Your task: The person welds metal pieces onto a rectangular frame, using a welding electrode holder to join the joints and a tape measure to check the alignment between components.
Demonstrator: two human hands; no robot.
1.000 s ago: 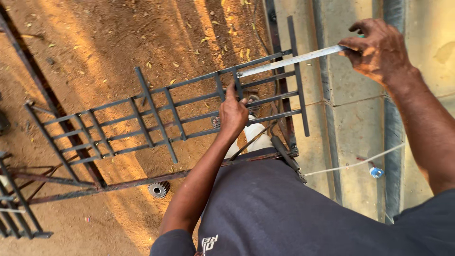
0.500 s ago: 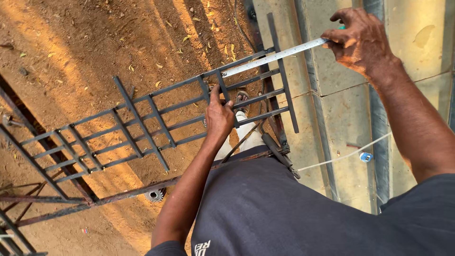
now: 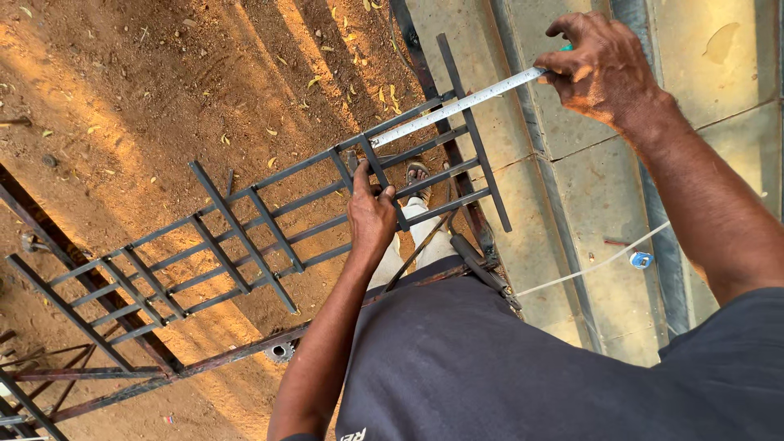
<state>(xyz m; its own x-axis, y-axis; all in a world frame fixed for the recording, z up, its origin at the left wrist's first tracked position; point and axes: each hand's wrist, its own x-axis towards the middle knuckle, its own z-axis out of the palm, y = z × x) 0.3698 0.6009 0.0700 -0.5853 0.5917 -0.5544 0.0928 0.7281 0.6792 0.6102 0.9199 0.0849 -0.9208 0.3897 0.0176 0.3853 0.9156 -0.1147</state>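
A measuring tape [image 3: 457,106] is stretched over the metal grille [image 3: 269,220], pinned by the left hand [image 3: 371,214] and gripped by right hand [image 3: 600,69] fingers; a steady reading seems needed.

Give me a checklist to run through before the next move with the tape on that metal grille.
1. Left hand gripping a bar of the dark metal grille frame: ok.
2. Right hand holding the far end of the white measuring tape blade: ok.
3. Tape stretched straight, no sag or kink: ok.
4. Tape running along the grille's top rail: ok, it lies close along it.
5. Near end of the tape hooked or lined up on the frame: cannot tell, its end is too small to make out.
6. Footing: a sandalled foot shows below the grille on the reddish dirt ground; ok.
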